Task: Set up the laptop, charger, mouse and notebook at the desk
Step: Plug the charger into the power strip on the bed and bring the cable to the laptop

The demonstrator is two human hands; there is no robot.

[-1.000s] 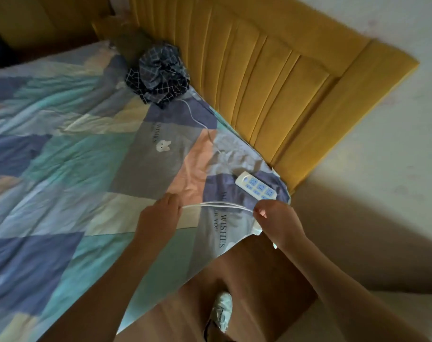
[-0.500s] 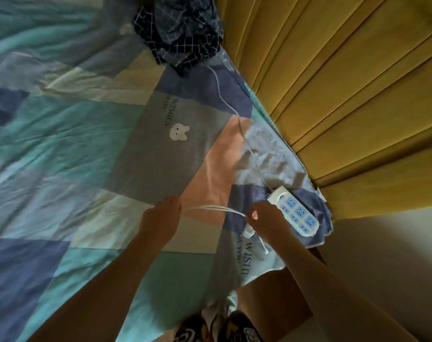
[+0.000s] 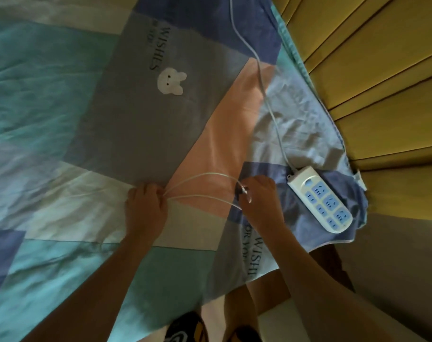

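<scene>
Reaching forward over the patchwork bedspread (image 3: 91,99), both forearms stretch out side by side, the left hand (image 3: 146,206) with its grip curled tight on looped strands of thin white charger cable (image 3: 200,186). The right hand (image 3: 258,196) pinches the cable's other end, just beside the white-and-blue power strip (image 3: 319,199) lying on the bed.

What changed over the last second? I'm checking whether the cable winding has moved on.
Little. The left hand and right hand still grip the thin white cable in loops between them; the loops now bow wider apart. The power strip stays on the bedspread; mostly the camera dipped closer.
</scene>
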